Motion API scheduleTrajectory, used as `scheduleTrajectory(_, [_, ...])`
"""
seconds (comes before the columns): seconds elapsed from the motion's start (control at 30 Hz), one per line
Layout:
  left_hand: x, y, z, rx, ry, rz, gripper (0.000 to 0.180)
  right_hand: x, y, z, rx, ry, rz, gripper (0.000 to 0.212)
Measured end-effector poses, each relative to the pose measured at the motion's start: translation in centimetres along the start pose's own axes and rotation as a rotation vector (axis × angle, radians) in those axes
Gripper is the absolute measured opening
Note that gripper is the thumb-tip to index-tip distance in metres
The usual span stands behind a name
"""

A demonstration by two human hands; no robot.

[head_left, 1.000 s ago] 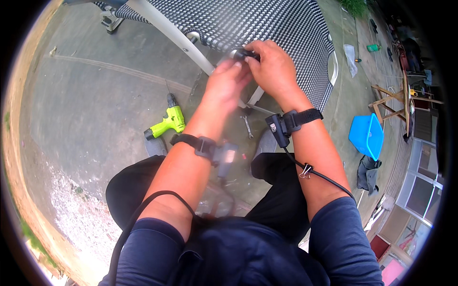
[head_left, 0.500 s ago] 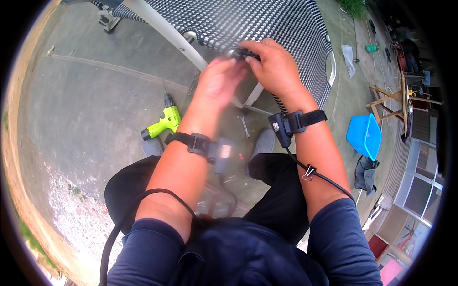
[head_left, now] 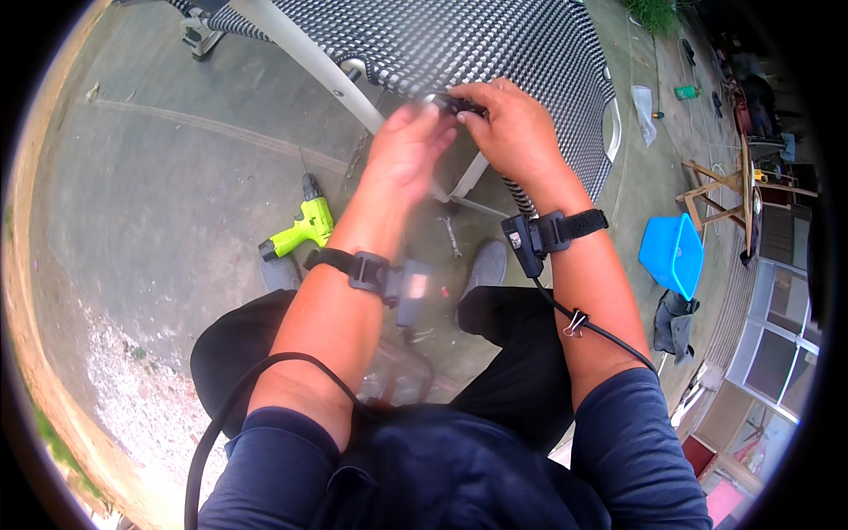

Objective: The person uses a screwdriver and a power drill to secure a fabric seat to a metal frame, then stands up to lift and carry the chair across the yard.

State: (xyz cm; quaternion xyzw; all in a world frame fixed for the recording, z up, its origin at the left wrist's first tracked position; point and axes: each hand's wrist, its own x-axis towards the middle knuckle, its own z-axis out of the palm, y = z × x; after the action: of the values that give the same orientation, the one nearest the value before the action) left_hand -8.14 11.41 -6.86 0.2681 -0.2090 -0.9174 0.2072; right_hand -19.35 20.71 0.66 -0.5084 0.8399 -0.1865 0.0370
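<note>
Both hands meet at the edge of a black-and-white woven seat (head_left: 495,44) stretched on a pale metal frame (head_left: 305,55). A small dark fitting (head_left: 459,106) with a shinier end sits between them; its exact kind is hidden by fingers. My right hand (head_left: 511,131) pinches it between thumb and forefinger from the right. From the left, my left hand (head_left: 402,159) has its fingers bent together at the shiny end, slightly blurred. On the ground below lie a wrench (head_left: 451,237) and, to the left, a lime-green cordless drill (head_left: 303,228) with a long thin bit.
A blue plastic bin (head_left: 673,254) stands at the right, with a dark grey cloth-like item (head_left: 675,325) beside it. Farther right is a wooden trestle (head_left: 717,190). My shoes (head_left: 488,263) flank the wrench. Cables run along both forearms.
My right hand has shifted slightly down and to the right with the dark fitting. My left fingers have moved a little at its shiny end and look less smeared.
</note>
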Motion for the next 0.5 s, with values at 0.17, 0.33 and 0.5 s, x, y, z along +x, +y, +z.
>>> scheduleTrajectory(0.17, [0.10, -0.12, -0.21, -0.012, -0.006, 0.006, 0.018, -0.04, -0.36, -0.18, 0.043, -0.022, 0.076, 0.028])
scheduleTrajectory(0.33, [0.12, -0.43, -0.36, -0.074, -0.048, 0.006, 0.019, -0.24, -0.17, 0.19, 0.060, 0.006, 0.112, 0.028])
scheduleTrajectory(0.5, [0.28, -0.45, -0.49, -0.053, -0.055, 0.016, 0.020, -0.28, -0.34, 0.30, 0.049, 0.002, 0.118, 0.026])
